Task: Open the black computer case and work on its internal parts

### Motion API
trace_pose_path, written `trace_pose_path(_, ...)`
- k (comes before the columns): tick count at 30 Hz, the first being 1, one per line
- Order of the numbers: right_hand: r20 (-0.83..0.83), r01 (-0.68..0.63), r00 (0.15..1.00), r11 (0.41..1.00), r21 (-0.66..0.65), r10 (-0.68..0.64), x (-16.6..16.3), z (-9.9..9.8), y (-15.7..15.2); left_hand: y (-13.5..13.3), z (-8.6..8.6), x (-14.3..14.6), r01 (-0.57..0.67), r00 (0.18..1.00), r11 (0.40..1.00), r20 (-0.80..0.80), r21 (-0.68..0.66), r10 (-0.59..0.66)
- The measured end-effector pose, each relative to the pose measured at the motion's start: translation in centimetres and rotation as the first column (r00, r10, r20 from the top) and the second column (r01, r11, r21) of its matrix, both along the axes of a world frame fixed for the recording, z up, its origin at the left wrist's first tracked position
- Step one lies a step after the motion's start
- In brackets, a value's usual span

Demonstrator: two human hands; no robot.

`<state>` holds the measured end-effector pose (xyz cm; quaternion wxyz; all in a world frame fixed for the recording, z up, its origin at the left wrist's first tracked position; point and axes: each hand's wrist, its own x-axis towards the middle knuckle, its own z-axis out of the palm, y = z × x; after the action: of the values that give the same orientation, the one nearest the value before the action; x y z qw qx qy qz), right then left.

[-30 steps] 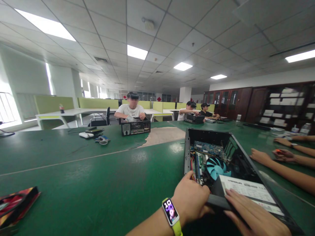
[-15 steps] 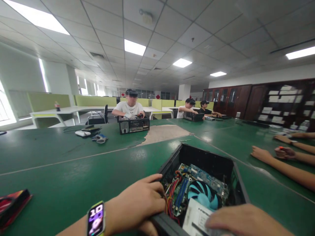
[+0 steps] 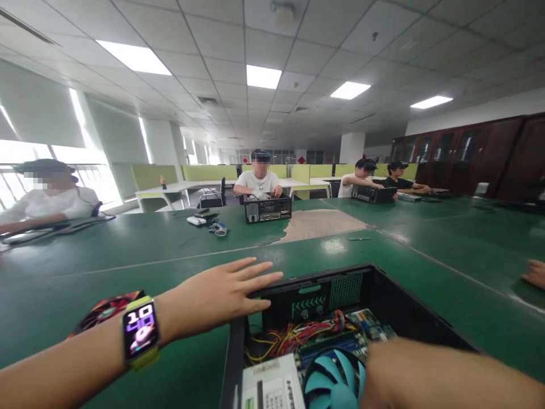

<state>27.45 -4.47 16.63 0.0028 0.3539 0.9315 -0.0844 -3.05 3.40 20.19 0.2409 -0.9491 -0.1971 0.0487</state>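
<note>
An open black computer case (image 3: 385, 287) lies on the green table (image 3: 128, 250) right in front of me. Inside it show a blue fan (image 3: 330, 378), red and yellow wires (image 3: 293, 335) and a white-labelled power supply (image 3: 272, 389). My left hand (image 3: 219, 292), with a smartwatch on the wrist, is open, its fingers stretched flat over the case's far left corner. My right hand (image 3: 430, 375) reaches over the case's near right side at the bottom of the view; its fingers are hidden.
A red and black packet (image 3: 104, 307) lies behind my left wrist. Across the table a person works on another case (image 3: 267, 208); more people sit far right and at the left edge. Another person's hand (image 3: 535, 272) rests at the right edge. Small items (image 3: 210, 224) lie mid-table.
The case has been turned so its far wall faces away from me. My left hand let go of the case's edge and opened flat. The view swung left.
</note>
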Motion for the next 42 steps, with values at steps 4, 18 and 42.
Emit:
trace_pose_path(4,0.263,0.115,0.962,0.983,-0.141,-0.075,0.5,-0.9,9.4,-2.0,1.4,4.2,-0.194,0.976,0.954,0.048,-0.229,0.210)
trace_pose_path(18,0.475,0.081,0.875,0.996,0.040,-0.090,0.8,-5.4,13.4,3.6,-6.9,19.1,-0.535,0.821,0.723,-0.470,-0.436,0.324)
trace_pose_path(42,0.516,0.054,0.855,0.998,0.013,-0.053,-0.2,-5.2,13.3,3.9,-8.2,18.4,-0.468,0.865,0.789,-0.390,-0.398,0.316)
